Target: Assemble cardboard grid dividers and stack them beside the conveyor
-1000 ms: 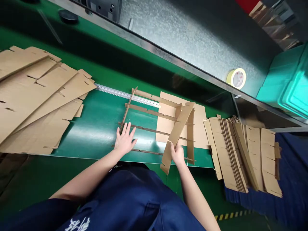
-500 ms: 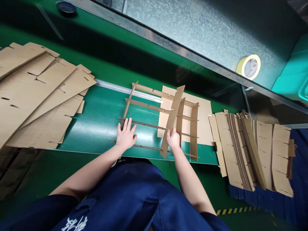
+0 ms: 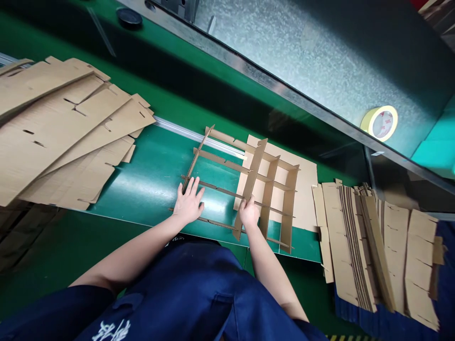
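A cardboard divider grid [image 3: 272, 177] of interlocking slotted strips lies in front of me. My right hand [image 3: 249, 213] grips a cardboard strip [image 3: 255, 171] near its lower end, thumb and fingers closed around it. This strip crosses the long strips and sits among them; whether every slot is fully seated, I cannot tell. With fingers spread, my left hand [image 3: 188, 201] rests on the near part of the grid's left cross strip [image 3: 196, 158]. That hand covers part of the joint there.
Overlapping slotted cardboard sheets [image 3: 67, 132] cover the left of the green table [image 3: 152, 180]. A flat cardboard sheet [image 3: 307, 189] lies partly under the grid. Stacked cardboard strips [image 3: 359, 246] stand to the right. Yellow tape [image 3: 379, 123] sits on the metal shelf [image 3: 302, 66] above.
The strip in my right hand has moved left and down into the grid, now nearly parallel to the other cross strips. My left hand stays at the left strip. The view has shifted slightly.
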Demonstrator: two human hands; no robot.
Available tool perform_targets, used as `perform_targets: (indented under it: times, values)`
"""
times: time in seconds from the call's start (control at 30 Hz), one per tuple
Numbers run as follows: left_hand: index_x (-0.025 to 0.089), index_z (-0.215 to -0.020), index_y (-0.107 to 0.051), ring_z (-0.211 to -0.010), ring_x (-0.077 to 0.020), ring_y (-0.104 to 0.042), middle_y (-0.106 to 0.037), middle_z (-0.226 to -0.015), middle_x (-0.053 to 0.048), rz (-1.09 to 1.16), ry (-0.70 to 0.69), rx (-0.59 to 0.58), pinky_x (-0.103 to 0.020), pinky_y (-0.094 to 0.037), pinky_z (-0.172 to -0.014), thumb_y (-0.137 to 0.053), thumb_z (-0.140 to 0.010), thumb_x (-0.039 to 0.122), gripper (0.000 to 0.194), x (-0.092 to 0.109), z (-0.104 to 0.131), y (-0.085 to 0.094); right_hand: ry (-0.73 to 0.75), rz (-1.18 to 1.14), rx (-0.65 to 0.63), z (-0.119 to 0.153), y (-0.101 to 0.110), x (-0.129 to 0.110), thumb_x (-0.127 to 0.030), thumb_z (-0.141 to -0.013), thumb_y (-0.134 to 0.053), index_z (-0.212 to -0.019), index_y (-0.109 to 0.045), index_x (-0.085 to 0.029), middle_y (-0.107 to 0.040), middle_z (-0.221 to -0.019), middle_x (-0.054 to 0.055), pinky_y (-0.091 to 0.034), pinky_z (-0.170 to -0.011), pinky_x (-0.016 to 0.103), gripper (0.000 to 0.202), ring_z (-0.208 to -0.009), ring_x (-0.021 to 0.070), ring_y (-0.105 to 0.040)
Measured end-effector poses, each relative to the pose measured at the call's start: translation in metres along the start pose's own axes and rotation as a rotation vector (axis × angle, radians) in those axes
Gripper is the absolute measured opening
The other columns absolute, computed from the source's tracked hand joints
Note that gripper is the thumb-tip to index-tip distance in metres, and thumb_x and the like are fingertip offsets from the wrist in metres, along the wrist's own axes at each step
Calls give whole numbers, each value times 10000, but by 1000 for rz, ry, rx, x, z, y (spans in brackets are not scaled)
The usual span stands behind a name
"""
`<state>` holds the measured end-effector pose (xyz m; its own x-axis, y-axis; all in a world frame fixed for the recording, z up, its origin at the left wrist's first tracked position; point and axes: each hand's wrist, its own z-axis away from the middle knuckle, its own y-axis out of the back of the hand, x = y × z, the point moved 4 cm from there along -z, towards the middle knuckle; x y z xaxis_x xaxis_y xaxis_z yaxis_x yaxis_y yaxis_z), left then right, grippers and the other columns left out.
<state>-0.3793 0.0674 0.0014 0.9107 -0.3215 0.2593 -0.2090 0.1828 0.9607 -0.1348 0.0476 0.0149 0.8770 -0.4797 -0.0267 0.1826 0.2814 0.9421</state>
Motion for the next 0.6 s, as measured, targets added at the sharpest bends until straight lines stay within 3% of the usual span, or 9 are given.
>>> perform_targets:
  times: [0.2, 0.3, 0.47, 0.6]
  values:
    - [173, -1371, -483, -1448, -342, -41, -96, -1576, -132, 30, -2, 25, -609, -42, -1128, -469, -858, 384, 555, 0, 0, 1, -36, -5, 42, 5, -2, 1, -294, -978, -295, -1444, -244, -100, -693, -853, 114, -450, -735, 345, 507, -799, 251, -664]
    - [163, -1362, -491, -1450, -331, -49, -91, -1574, -149, 27, -9, 37, -614, -56, -1123, -471, -857, 370, 546, 1, 0, 2, -29, 41, 28, 2, 7, 0, -321, -966, -325, -1397, -343, -146, -688, -841, 95, -454, -726, 355, 465, -795, 256, -664]
    - [175, -1348, -506, -1451, -326, -51, -97, -1575, -133, 29, -11, 47, -610, -66, -1126, -478, -853, 361, 530, 2, 1, 3, -43, 30, 132, -35, 40, -12, -490, -952, -345, -1227, -490, -202, -658, -1039, 118, -463, -738, 369, 424, -859, 265, -658]
    - [168, -1331, -524, -1448, -336, -64, -101, -1576, -130, 33, 0, 61, -609, -69, -1127, -486, -845, 351, 521, 2, 1, 3, -104, -21, 87, -70, 46, -24, -399, -985, -262, -1097, -528, -159, -671, -914, 133, -469, -743, 360, 375, -865, 260, -657]
